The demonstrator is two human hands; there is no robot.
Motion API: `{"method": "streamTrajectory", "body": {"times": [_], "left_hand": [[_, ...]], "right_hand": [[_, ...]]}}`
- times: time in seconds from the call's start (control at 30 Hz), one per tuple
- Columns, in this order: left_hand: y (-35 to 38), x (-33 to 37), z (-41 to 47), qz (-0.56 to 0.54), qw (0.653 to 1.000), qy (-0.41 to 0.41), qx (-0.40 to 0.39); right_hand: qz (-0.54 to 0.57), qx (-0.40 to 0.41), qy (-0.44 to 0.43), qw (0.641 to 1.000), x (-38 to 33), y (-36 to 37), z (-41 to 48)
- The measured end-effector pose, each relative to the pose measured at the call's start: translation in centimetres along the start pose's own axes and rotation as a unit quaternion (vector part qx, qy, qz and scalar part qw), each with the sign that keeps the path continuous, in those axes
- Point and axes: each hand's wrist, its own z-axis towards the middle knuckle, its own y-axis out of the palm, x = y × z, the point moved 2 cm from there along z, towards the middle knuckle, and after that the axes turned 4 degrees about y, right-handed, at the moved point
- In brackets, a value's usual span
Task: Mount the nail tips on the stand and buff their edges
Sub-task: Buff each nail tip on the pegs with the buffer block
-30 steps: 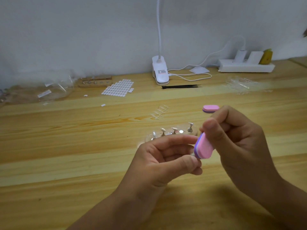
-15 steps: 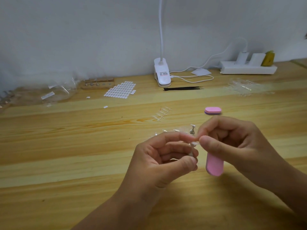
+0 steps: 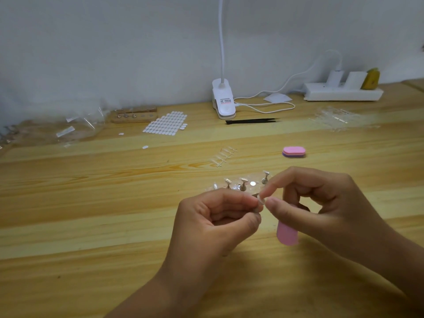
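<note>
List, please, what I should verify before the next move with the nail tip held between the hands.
1. Grip on the nail tip: the left hand and the right hand pinch it between fingertips. Ok.
2. Pink buffer ready: it is tucked under the right hand's fingers, hangs down and is off the tip's edge. Not ok for buffing.
3. Free place on the stand: one bare round disc shows between the pegs. Ok.
4. Tip seated on its mount: fingers hide it. Cannot tell.
5. Spare buffer: it lies on the table beyond the stand, clear of both hands. Ok.
</note>
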Motion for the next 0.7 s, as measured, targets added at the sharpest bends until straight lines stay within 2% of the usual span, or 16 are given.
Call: {"method": "streamTrajectory", "body": {"times": [0.1,0.17,0.27,0.33,0.47,0.6,0.7], "left_hand": [[0.0,0.0,0.1,-0.007,1.000,-0.015,-0.004],[0.1,0.0,0.2,-0.022,0.999,-0.032,-0.013],[0.3,-0.2,0.2,-0.042,0.997,-0.063,-0.027],[0.4,-0.3,0.1,-0.043,0.996,-0.069,-0.036],[0.6,-0.4,-0.1,-0.064,0.993,-0.067,-0.070],[0.5,-0.3,0.1,-0.079,0.992,-0.074,-0.063],[-0.2,0.5,0.8,-0.002,1.000,-0.004,-0.012]], "right_hand": [[-0.006,-0.014,-0.003,1.000,0.0,0.2,-0.1],[0.061,-0.014,0.005,0.998,0.1,0.1,0.0],[0.145,0.074,0.022,0.986,0.5,-0.4,0.5],[0.133,0.089,0.006,0.987,0.5,-0.1,0.7],[0.091,0.065,-0.028,0.993,0.6,0.2,0.5],[0.119,0.118,0.037,0.985,1.8,-1.5,1.0],[0.116,0.127,0.054,0.984,2.2,-2.0,1.4]]}}
